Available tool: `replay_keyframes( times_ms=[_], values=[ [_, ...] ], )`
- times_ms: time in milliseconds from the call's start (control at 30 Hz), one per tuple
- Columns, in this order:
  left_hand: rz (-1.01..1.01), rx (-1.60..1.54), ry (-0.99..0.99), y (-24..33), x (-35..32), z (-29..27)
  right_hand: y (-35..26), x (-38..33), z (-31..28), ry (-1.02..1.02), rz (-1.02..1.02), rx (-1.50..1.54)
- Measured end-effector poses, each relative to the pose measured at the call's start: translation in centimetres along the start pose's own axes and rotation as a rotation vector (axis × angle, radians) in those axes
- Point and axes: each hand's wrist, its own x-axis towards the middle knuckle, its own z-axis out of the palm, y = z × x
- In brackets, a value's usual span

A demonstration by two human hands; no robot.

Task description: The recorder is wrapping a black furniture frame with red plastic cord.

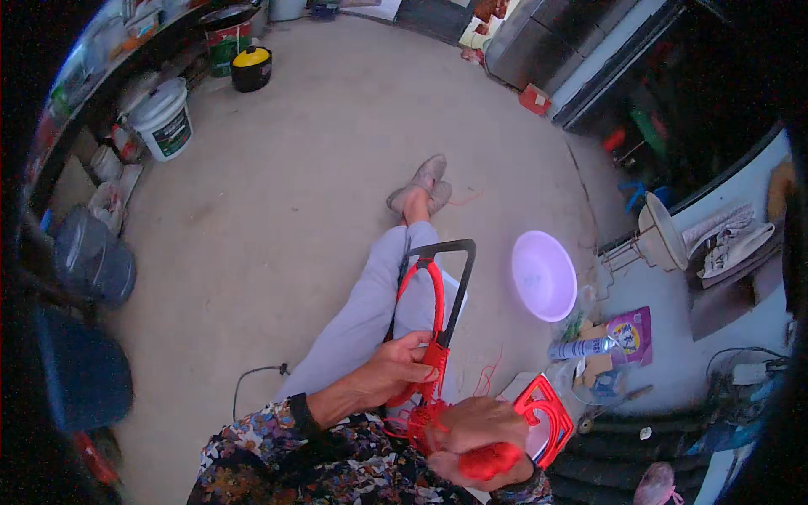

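A hacksaw-like frame, black with a red handle, stands tilted over my lap. My left hand is closed around its red part, thumb on top. Close beside it, my right hand is closed, its fingers curled in among a tangle of red cord. A red patch shows on the right hand; I cannot make out what it is. Just right of that hand is a red open-framed handle. A curved red piece shows inside the black frame. My right fingertips are hidden.
My outstretched legs lie beneath the work, ankles crossed. To the right are a purple basin, a spray can and a purple packet. Buckets, including a white one, line the left side. A thin dark cable lies on the floor.
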Motion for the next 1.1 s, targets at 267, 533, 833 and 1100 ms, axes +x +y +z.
replay_keyframes(
  times_ms=[267,533,833,1100],
  values=[
    [-0.004,0.018,0.018,-0.4,-0.1,0.0,0.4,-1.8,0.1,0.149,0.124,0.066],
    [-0.093,0.049,-0.022,-2.0,2.4,0.7,0.2,-13.7,-9.5,1.030,0.783,-0.113],
    [-0.168,0.005,-0.017,-3.6,4.3,2.2,4.6,-10.3,-5.0,1.011,0.892,-0.553],
    [-0.259,-0.061,-0.006,-4.7,4.7,1.1,5.3,-3.7,-1.6,0.787,0.977,-0.505]
  ],
)
